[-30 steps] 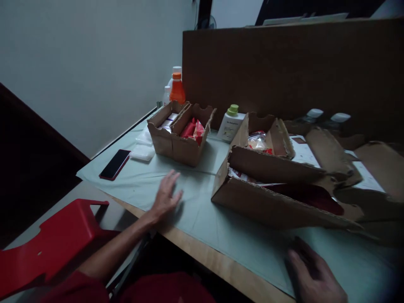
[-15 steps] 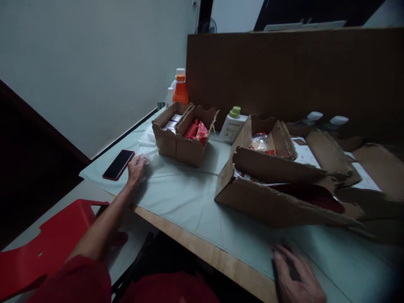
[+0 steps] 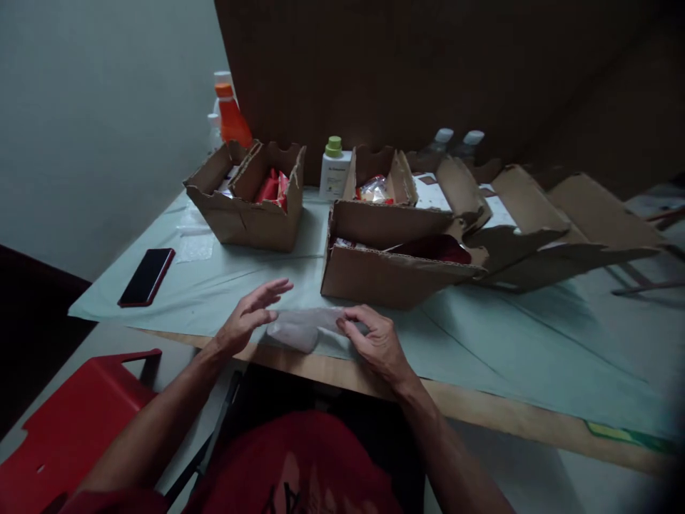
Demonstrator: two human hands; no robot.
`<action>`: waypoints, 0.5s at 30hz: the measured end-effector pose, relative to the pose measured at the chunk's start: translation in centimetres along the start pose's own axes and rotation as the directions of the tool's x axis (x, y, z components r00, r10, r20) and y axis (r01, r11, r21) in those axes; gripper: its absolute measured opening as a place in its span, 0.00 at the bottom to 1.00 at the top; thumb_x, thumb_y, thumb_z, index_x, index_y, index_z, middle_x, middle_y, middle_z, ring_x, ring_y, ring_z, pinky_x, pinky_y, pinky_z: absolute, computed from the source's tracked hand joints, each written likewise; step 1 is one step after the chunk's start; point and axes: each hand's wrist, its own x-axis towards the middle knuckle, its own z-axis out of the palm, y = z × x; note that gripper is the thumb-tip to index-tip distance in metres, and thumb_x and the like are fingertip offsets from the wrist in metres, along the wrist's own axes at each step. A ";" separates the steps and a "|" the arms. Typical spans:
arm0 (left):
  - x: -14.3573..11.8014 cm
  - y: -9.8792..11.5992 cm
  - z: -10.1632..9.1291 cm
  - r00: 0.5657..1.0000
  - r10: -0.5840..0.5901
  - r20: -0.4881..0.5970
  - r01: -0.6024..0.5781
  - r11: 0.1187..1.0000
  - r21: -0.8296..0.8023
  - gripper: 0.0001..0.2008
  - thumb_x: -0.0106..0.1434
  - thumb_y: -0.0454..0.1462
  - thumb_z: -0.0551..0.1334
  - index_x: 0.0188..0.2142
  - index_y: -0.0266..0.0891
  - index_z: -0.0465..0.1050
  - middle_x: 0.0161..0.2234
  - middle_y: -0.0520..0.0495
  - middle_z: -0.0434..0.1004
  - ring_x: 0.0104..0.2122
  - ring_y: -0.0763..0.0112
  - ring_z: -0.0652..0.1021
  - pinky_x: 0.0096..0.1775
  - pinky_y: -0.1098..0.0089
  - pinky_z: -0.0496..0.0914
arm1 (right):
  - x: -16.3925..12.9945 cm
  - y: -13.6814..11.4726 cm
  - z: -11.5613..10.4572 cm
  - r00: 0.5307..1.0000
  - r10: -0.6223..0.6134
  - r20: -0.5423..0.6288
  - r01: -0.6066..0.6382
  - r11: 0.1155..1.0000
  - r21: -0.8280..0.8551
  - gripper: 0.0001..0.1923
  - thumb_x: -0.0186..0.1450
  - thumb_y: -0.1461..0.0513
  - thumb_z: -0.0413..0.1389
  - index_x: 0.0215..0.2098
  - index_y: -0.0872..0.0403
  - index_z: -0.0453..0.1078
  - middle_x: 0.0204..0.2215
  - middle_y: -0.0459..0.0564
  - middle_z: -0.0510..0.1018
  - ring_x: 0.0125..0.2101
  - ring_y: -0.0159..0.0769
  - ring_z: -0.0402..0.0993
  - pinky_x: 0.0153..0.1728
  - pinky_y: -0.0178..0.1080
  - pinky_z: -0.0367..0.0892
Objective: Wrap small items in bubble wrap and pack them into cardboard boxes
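Clear plastic bag (image 3: 302,329): flat on the tabletop (image 3: 481,343) before the long cardboard box (image 3: 390,275), long axis left-right; right hand (image 3: 374,341) pinches its right end, left hand (image 3: 249,318) open at its left end.

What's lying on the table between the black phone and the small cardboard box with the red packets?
In the head view, a clear plastic bag lies flat on the pale green cloth between the phone and the small box.

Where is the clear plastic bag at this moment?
In the head view, the clear plastic bag lies at the table's near edge, between the left hand and the right hand, before the large cardboard box.
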 end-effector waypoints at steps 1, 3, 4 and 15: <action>0.6 0.6 0.3 0.997 0.064 0.035 -0.067 0.991 0.115 0.32 0.54 0.40 0.66 0.60 0.42 0.70 0.62 0.40 0.71 0.62 0.53 0.69 0.62 0.55 0.60 | -0.2 -0.1 -0.2 1.000 -0.024 -0.016 0.023 0.999 -0.025 0.07 0.66 0.64 0.55 0.33 0.52 0.76 0.29 0.47 0.82 0.30 0.36 0.75 0.35 0.38 0.67; 1.7 1.5 1.3 0.980 0.122 0.159 -0.173 0.917 0.360 0.28 0.53 0.40 0.69 0.55 0.41 0.74 0.58 0.41 0.75 0.59 0.53 0.71 0.61 0.57 0.61 | -0.3 -0.8 -0.9 0.996 -0.080 -0.029 0.078 0.995 -0.058 0.07 0.66 0.64 0.56 0.34 0.52 0.77 0.29 0.47 0.82 0.30 0.36 0.74 0.35 0.38 0.66; 2.1 1.7 1.8 0.971 0.094 0.222 -0.189 0.870 0.455 0.22 0.53 0.40 0.68 0.48 0.40 0.78 0.51 0.42 0.79 0.53 0.55 0.75 0.57 0.59 0.64 | -0.2 -1.3 -1.5 0.995 -0.094 -0.044 0.092 0.994 -0.063 0.07 0.66 0.64 0.56 0.34 0.52 0.77 0.29 0.47 0.82 0.31 0.36 0.75 0.36 0.38 0.66; 1.5 -1.0 -2.3 0.863 -0.348 0.367 0.256 0.926 0.278 0.16 0.56 0.49 0.64 0.32 0.38 0.71 0.27 0.52 0.73 0.27 0.72 0.72 0.31 0.72 0.65 | -5.3 1.3 -9.0 0.889 0.338 -0.309 -0.378 0.922 -0.080 0.12 0.66 0.53 0.57 0.33 0.53 0.75 0.27 0.46 0.79 0.29 0.36 0.76 0.31 0.36 0.69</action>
